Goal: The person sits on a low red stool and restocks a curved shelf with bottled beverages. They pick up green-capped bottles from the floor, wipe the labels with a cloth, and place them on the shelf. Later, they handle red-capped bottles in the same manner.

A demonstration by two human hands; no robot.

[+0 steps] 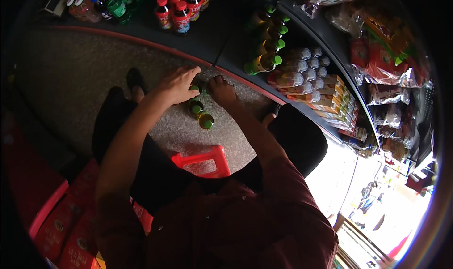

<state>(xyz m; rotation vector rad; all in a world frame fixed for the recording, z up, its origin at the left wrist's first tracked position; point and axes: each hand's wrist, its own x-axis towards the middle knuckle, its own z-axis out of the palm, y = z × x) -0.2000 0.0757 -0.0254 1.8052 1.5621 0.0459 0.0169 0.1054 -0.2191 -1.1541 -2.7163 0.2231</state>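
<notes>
Three bottles with green caps and yellowish contents stand in a row on the speckled floor between my knees: a near bottle (206,121), a middle bottle (196,108) and a far bottle (194,88). My left hand (180,87) is at the far bottle, thumb and fingers spread apart beside its cap; whether it grips the bottle is unclear. Just right of that bottle, my right hand (222,89) is low with its fingers curled down. What those fingers hold, if anything, is hidden. Something clear, like plastic film, shows faintly between the hands.
A dark shelf with a red edge (155,46) curves ahead. It carries red-capped bottles (181,17), green-capped bottles (265,62), clear-capped bottles (295,77) and cartons (332,101). A red plastic stool (219,160) is beneath me. Red boxes (59,229) stand at lower left.
</notes>
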